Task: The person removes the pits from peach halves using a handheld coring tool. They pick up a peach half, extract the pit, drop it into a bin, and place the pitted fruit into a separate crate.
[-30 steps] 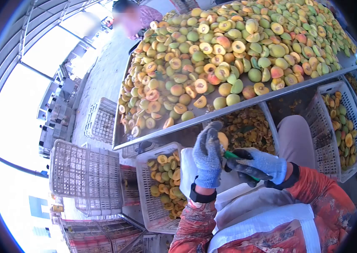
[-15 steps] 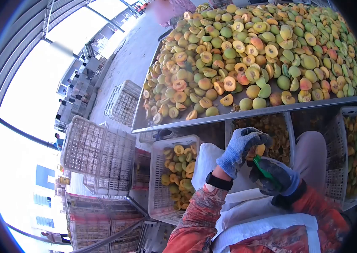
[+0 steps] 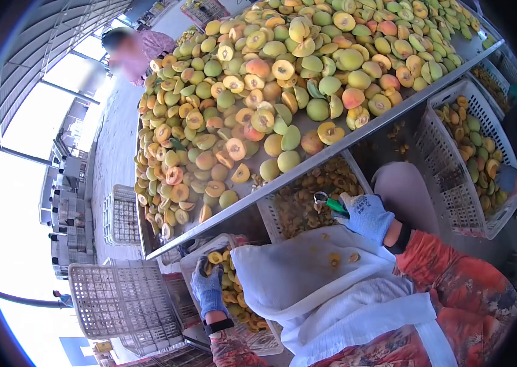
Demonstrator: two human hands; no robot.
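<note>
My left hand (image 3: 209,289), in a blue-grey glove with a dark palm, is over the left plastic crate (image 3: 269,352). A hollowed yellow peach half (image 3: 215,257) is at its fingertips, and the fingers curl around it. More hollowed halves (image 3: 237,298) fill that crate. My right hand (image 3: 365,215), also gloved, grips a green-handled pitting tool (image 3: 334,205) whose metal loop points left. Below the tool, a crate of pits and scraps (image 3: 310,196) is under the table edge. A white apron (image 3: 298,269) covers my lap, with a few wet scraps on it.
A metal-edged table (image 3: 252,197) in front bears a large heap of halved peaches (image 3: 295,55). Stacked crates (image 3: 118,300) are at left. Another person's gloved hand (image 3: 506,178) is at the right crate (image 3: 463,205). A person in pink (image 3: 156,46) is across the table.
My hands have moved apart: the left went down-left to the crate with the peach half, the right stayed over my lap with the tool. The view has turned and shifted.
</note>
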